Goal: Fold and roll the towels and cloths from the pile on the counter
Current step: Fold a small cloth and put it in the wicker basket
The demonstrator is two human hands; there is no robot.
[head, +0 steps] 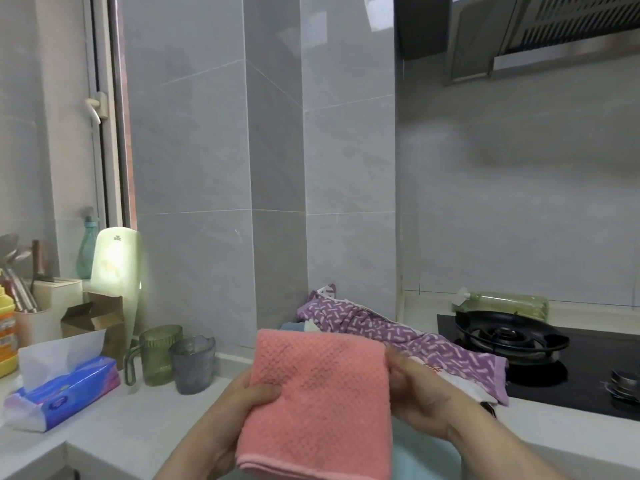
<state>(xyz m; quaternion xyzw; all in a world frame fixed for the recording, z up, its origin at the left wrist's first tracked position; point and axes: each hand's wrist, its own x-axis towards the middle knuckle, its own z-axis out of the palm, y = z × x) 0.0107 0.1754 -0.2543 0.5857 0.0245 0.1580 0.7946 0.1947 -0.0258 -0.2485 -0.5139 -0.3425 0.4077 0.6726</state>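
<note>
One view, from the head. Held up over the desk (pixel 138 420), close to the body: folded pink cloth (pixel 318 393), slightly taller than wide, hem lowest. Pinched at its left edge by the left hand (pixel 242 403), thumb across the front; grasped at its right edge by the right hand (pixel 415 400). Equally near, one hand per side. Behind it, toward the stove (pixel 509 337), the pile (pixel 381 330), purple on top. Likely next: lay flat, then roll along the longer axis.
</note>
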